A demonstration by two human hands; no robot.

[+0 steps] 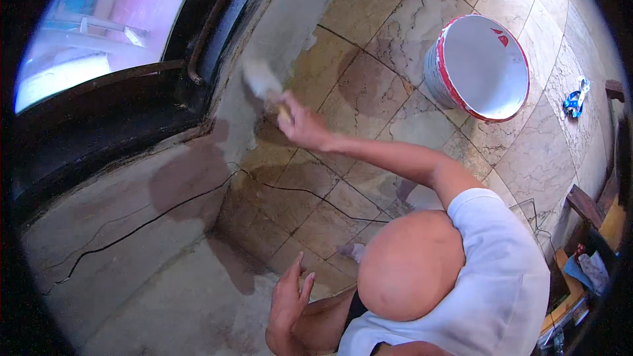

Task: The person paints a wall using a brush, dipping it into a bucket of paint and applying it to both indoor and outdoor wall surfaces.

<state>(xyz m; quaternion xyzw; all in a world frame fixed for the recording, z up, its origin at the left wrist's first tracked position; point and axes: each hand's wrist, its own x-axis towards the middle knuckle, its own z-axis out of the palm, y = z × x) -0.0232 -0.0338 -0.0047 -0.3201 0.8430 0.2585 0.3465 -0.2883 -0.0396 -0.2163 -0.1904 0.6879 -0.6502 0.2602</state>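
1. Over the grey strip (287,26), left of the tiles (389,86), the brush (269,92) pointed its pale, blurred head far and left, its handle back near and right; the long axis slanted between. Whether the bristles touched the strip I could not tell.
2. The right arm (395,158) reached leftward from a white sleeve (488,214), elbow slightly bent, forearm stretched across above the tiles.
3. The right hand (306,126) was closed round the brush's handle, so the head lay beyond the fingers, on the far left side.
4. The left hand (290,296), well apart and nearer, held nothing visible; its fingers were spread and pointed far.
5. A black cable (300,190) ran between the hands; a white bucket (442,72) with a red rim stood far right of the brush.
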